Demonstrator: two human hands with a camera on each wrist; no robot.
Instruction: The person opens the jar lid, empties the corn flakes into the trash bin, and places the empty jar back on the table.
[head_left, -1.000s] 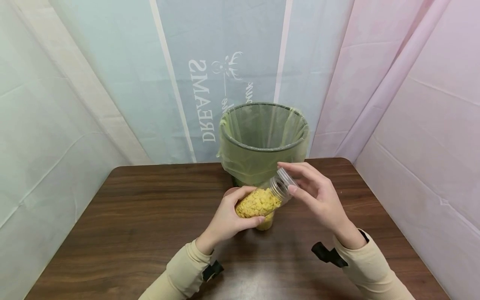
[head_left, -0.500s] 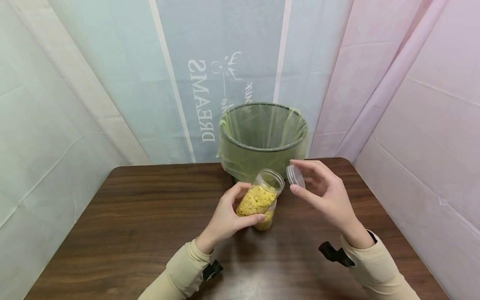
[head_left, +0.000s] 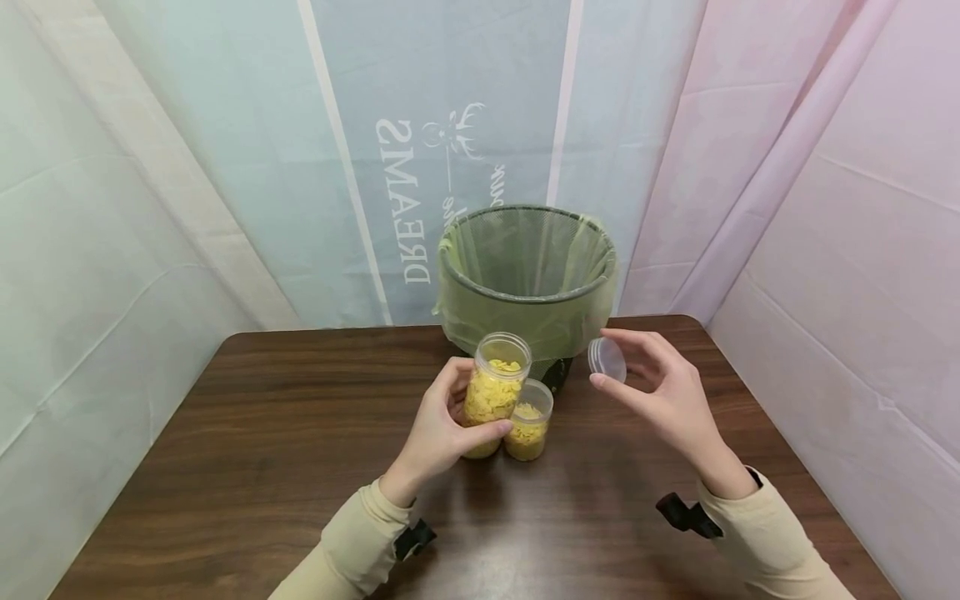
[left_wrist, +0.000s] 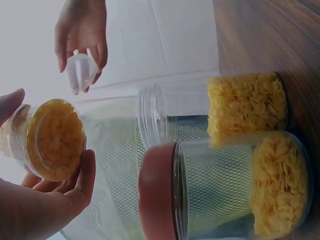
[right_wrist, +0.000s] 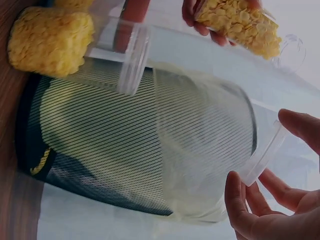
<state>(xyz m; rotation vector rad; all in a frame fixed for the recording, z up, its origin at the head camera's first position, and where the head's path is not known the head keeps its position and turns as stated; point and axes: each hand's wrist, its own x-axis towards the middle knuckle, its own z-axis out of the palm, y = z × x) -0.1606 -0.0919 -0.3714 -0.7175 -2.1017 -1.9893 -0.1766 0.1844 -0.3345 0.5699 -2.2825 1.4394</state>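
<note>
My left hand (head_left: 442,429) grips a clear jar of yellow flakes (head_left: 492,396), lifted off the table and almost upright, its mouth uncovered. To its right my right hand (head_left: 671,392) pinches a clear screw lid (head_left: 609,361) between thumb and fingertips, apart from the jar. A second clear jar (head_left: 527,437), partly filled with flakes, stands on the table just right of the held one. In the left wrist view a wider jar with a reddish-brown lid (left_wrist: 157,192) stands beside it; in the head view the held jar and left hand mostly hide it.
A mesh waste bin with a pale green liner (head_left: 525,325) stands close behind the jars. The dark wooden table (head_left: 300,417) extends to both sides. Light cloth curtains (head_left: 262,167) hang behind and at the sides.
The lid has come away from the jar and moved right with my right hand. My left hand has turned the tilted jar nearly upright and shifted slightly left, revealing the standing jar.
</note>
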